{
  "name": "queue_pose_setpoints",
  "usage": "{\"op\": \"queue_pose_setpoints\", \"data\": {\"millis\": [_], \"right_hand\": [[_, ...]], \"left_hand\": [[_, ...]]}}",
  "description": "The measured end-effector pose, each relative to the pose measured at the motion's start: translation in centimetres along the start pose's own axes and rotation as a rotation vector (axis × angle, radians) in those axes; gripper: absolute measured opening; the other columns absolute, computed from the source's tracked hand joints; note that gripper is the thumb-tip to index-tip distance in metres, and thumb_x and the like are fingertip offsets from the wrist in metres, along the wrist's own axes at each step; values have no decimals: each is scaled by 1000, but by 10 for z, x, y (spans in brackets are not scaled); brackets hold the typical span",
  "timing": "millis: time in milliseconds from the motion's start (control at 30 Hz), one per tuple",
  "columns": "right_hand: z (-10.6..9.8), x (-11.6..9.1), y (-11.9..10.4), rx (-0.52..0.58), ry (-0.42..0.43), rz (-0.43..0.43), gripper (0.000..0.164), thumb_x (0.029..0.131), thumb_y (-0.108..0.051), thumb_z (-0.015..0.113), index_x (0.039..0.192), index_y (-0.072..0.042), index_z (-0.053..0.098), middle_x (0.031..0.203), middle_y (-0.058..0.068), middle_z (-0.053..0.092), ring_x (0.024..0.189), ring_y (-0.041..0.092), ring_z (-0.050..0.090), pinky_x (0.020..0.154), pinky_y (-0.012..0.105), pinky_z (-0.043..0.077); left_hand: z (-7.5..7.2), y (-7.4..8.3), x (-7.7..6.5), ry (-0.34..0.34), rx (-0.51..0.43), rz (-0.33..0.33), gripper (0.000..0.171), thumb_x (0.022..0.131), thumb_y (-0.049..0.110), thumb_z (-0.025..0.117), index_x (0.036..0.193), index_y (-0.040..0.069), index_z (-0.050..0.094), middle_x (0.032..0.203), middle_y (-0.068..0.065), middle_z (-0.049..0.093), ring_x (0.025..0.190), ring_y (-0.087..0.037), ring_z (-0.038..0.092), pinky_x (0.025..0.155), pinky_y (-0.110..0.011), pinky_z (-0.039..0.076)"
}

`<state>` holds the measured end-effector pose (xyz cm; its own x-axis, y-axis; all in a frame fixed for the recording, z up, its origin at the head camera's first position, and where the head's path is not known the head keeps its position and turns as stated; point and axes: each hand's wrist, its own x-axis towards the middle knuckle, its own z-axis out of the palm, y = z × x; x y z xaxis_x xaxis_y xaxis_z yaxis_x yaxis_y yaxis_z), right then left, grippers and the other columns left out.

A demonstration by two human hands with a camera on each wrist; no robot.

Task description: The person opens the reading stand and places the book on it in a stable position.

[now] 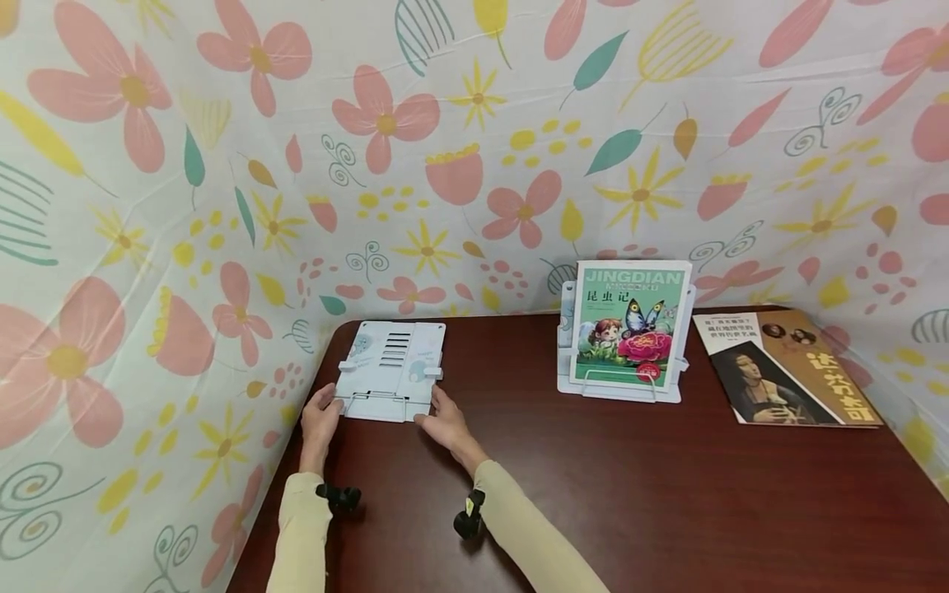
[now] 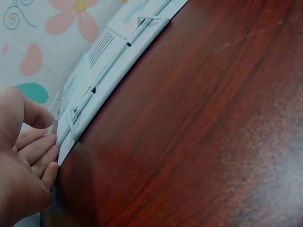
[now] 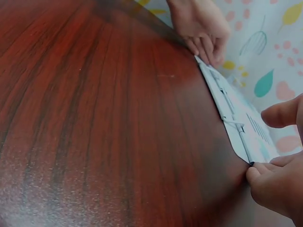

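Observation:
A white book stand (image 1: pixel 393 362) with slots and a wire page holder lies folded flat at the back left of the table. My left hand (image 1: pixel 320 418) is at its left edge; in the left wrist view the fingertips (image 2: pixel 49 163) touch that edge and the thumb is lifted apart from them. At the opposite edge is my right hand (image 1: pixel 447 424), near the front corner. The right wrist view shows its fingers (image 3: pixel 260 172) against the stand's corner, the thumb raised above the surface.
A second white stand (image 1: pixel 565 375) stands upright to the right, holding a green-covered book (image 1: pixel 630 321). Farther right a brown and white book (image 1: pixel 786 366) lies flat on the dark red wooden table (image 1: pixel 593 494). A floral cloth (image 1: pixel 482 206) hangs behind and along the left side.

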<state>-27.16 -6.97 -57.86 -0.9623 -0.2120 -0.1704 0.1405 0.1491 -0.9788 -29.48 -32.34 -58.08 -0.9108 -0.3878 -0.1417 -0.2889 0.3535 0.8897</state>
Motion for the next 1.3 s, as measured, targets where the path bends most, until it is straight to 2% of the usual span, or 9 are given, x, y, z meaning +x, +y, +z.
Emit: {"op": "queue_pose_setpoints", "data": {"millis": [200, 467, 733, 967, 1133, 1300], "right_hand": [[-2, -4, 0, -5, -2, -11, 77, 94, -12, 63, 159, 0, 25, 163, 23, 31, 148, 43, 35, 118, 54, 35], [-5, -6, 2, -19, 18, 2, 80, 92, -12, 63, 159, 1, 24, 163, 23, 31, 146, 44, 38, 116, 54, 38], [-14, -9, 4, -47, 53, 10, 76, 91, -12, 64, 158, 2, 28, 161, 24, 35, 145, 42, 40, 116, 53, 39], [-31, -16, 5, -45, 80, 34, 74, 93, -13, 63, 158, -1, 31, 162, 21, 35, 146, 40, 39, 115, 54, 40], [-47, -25, 8, -46, 82, 16, 73, 94, -12, 62, 158, 0, 30, 162, 21, 33, 147, 40, 37, 115, 55, 39], [-61, -33, 12, -56, 94, -19, 71, 94, -9, 62, 157, 2, 31, 161, 23, 35, 146, 41, 39, 116, 54, 38]], "left_hand": [[1, 5, -4, -51, 43, 1, 57, 99, 15, 52, 153, 1, 41, 158, -24, 39, 148, -38, 35, 118, -55, 33], [11, 9, -9, -56, 81, -15, 64, 95, 20, 61, 152, 0, 41, 159, -24, 38, 149, -38, 33, 121, -53, 30], [18, 4, -17, -81, 85, -4, 64, 96, 23, 63, 153, 3, 41, 160, -22, 38, 150, -36, 34, 121, -52, 31], [27, 7, -29, -111, 64, 28, 65, 96, 23, 63, 154, 3, 40, 160, -21, 39, 149, -37, 34, 121, -53, 31], [35, 10, -37, -148, 35, 50, 64, 97, 21, 62, 154, 3, 39, 159, -20, 40, 149, -37, 35, 121, -54, 31], [44, 11, -45, -157, 26, 89, 61, 97, 19, 62, 153, 2, 42, 158, -20, 43, 148, -36, 38, 121, -53, 31]]}}
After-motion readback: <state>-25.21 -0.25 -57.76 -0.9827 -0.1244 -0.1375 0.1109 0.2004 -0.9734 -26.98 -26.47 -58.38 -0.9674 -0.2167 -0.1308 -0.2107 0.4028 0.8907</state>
